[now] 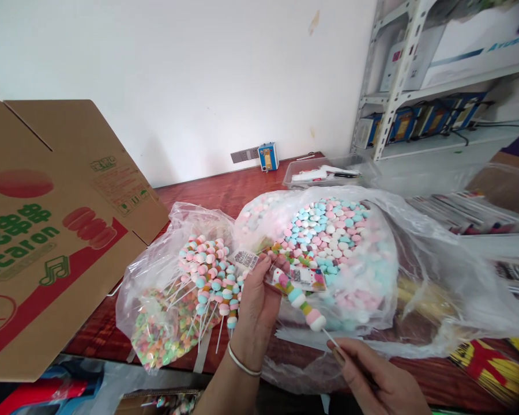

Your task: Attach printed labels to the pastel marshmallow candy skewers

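Observation:
A marshmallow skewer (298,298) in pink, white, blue, yellow and green slants down between my hands. My right hand (374,372) pinches the lower end of its white stick between thumb and fingers. Around a clear wrapper with printed labels (305,279), my left hand (259,297) is closed by the skewer's upper end. Whether the tip sits inside the wrapper or only against it, I cannot tell. Several finished skewers (210,268) lie to the left on a clear bag of small coloured ring candies (160,340). Behind my hands is a large bag of pastel marshmallows (328,230).
A brown carton (47,225) stands at the left. Toward the back of the red-brown table (203,196) are a clear plastic tray (324,173) and a small blue device (268,157). Metal shelving (398,86) rises at right. Below the front edge is an open box (130,403).

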`<action>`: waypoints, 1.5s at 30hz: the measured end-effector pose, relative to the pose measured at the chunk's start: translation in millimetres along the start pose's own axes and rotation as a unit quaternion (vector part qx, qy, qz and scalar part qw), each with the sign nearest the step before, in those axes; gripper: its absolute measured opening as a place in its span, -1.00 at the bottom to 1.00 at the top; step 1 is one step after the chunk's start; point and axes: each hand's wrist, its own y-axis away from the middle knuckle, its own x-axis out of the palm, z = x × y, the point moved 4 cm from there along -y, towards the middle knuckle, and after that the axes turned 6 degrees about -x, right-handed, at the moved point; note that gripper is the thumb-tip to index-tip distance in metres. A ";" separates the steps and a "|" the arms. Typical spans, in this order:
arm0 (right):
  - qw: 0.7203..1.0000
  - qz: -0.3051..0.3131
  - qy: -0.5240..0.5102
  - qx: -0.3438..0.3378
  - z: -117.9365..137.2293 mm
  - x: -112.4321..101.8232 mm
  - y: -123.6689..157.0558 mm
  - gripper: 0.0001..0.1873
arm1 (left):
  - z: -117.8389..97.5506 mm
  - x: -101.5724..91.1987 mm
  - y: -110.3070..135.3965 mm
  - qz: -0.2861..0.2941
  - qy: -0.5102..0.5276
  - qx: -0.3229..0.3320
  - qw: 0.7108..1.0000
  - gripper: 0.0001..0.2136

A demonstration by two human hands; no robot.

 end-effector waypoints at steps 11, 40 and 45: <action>0.989 -0.079 0.089 -0.087 4.4 7.1 -3.0 -0.71 | 19.1 7.7 2.8 0.054 -0.002 -0.013 0.998 -0.90; 0.892 -0.036 -0.388 0.231 -18.4 53.2 -12.1 -0.59 | 44.6 7.6 10.0 0.054 -0.024 -0.076 0.995 -0.75; 0.933 -0.085 -0.288 0.198 -17.7 33.5 -15.0 -0.68 | 29.2 -1.4 -0.1 0.020 -0.014 -0.014 1.000 -0.77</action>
